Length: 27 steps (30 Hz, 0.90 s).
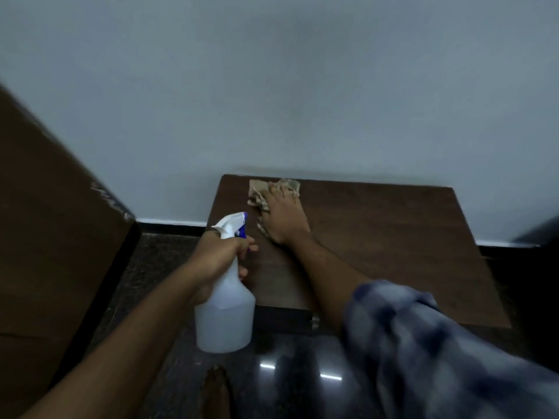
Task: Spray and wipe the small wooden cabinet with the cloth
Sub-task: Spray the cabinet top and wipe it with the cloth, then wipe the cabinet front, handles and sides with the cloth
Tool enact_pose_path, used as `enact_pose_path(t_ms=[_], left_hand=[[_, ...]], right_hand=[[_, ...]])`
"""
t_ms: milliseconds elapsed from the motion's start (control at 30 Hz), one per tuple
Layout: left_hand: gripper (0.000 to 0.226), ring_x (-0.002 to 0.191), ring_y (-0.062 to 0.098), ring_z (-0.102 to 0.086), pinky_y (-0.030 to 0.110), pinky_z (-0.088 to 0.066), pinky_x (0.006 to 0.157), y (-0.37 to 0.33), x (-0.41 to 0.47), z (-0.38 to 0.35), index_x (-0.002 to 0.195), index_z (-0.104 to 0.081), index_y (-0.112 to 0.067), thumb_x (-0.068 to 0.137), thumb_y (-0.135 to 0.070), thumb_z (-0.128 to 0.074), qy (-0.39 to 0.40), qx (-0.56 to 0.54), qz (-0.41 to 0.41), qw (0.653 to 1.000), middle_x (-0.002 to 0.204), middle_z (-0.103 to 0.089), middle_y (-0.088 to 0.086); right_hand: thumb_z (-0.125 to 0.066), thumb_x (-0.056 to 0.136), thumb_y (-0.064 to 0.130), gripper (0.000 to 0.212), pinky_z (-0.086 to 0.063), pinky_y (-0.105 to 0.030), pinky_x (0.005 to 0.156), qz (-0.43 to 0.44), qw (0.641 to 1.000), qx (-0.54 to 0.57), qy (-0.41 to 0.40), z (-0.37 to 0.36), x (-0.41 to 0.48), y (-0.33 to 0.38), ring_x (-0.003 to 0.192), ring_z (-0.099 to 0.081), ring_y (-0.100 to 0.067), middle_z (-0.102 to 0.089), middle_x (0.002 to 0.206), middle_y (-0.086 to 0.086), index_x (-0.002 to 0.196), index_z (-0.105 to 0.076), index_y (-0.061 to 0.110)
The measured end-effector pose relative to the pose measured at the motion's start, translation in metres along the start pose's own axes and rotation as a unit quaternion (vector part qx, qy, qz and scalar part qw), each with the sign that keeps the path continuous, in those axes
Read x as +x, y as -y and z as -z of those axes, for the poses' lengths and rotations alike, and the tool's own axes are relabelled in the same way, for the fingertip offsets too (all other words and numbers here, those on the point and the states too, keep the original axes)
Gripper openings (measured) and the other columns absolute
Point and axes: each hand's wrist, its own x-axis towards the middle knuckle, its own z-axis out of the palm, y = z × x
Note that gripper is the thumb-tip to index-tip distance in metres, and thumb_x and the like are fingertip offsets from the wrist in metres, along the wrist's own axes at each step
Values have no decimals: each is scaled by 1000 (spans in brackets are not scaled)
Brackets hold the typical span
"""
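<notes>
— About the left hand (217, 255)?
— Curled round the slim neck of a translucent plastic spray bottle (225, 313), at 8 o'clock off the cabinet (378, 237).
— And the right hand (282, 219)?
— Spread flat, pressing a crumpled beige cloth (257, 189) onto smooth dark wood grain, toward 11 o'clock of the top.

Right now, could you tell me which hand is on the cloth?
The right hand, pressing the cloth onto the cabinet; the left hand grips the spray bottle instead.

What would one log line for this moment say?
phase: wiping | left hand: grips spray bottle | right hand: presses cloth on cabinet top, far-left corner
</notes>
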Motion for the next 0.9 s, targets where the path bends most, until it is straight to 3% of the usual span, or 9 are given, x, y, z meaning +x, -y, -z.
enact_pose_path(t_ms=[100,167,267,300,367,433,600,733,900], left_hand=[[33,42,23,-55,29,-49,50,-13,-7,-25,100,-73,-4,76,8,-53,24,7,-12,1000,101,-80,11],[33,43,23,-57,30,-50,51,-21,-14,-43,103,-72,-3,77,7,-54,45,21,-24,998,103,-79,11],[31,43,21,-58,31,-51,50,-24,-27,-74,105,-72,-4,79,3,-56,80,45,-43,995,103,-78,9],[30,42,20,-58,30,-51,49,-23,-33,-87,105,-71,-4,80,2,-57,90,50,-45,994,103,-78,9],[27,41,21,-57,28,-49,47,-18,-45,-113,103,-72,-4,81,1,-57,104,51,-45,992,103,-78,10],[24,40,21,-56,27,-49,46,-8,-61,-137,99,-72,-3,81,1,-56,117,49,-37,991,102,-78,12],[27,40,23,-54,28,-49,48,28,-103,-182,94,-72,-5,72,-4,-57,150,63,-11,987,101,-78,15],[35,46,21,-59,31,-52,55,56,-119,-198,109,-69,-7,76,0,-58,160,89,29,983,108,-76,10],[43,68,20,-68,40,-61,73,91,-125,-203,131,-60,-12,89,-7,-62,129,87,55,986,111,-72,11]], right_hand=[[-63,84,41,79,-25,-43,122,-45,999,18,-4,27,-34,-76,146,-33,-35,-35,159,-15,153,-38,13],[-65,81,42,71,-34,-45,116,-194,978,0,-75,54,-64,-136,136,-44,-38,-48,148,-20,142,-49,10],[-50,93,46,65,-25,-52,118,-397,913,-32,-94,68,-131,-182,141,-35,-38,-41,152,-19,145,-45,7],[-44,96,47,66,-21,-53,119,-385,917,-46,-91,64,-151,-182,143,-32,-39,-37,154,-19,148,-41,7],[-37,99,46,65,-18,-51,122,-229,971,-63,-36,49,-188,-177,146,-28,-36,-30,160,-15,155,-33,13],[-41,101,40,63,-18,-48,124,-124,991,-50,18,47,-218,-183,152,-20,-30,-21,167,-6,159,-28,21],[-53,95,32,64,-20,-50,121,-381,921,-33,-79,56,-261,-195,148,-25,-37,-32,160,-15,152,-36,9],[-58,92,24,66,-22,-48,122,-225,973,5,-41,48,-293,-191,150,-24,-35,-29,164,-8,154,-38,17],[-61,91,12,67,-27,-42,120,-199,977,70,-34,58,-306,-200,151,-24,-32,-30,164,-5,153,-41,25]])
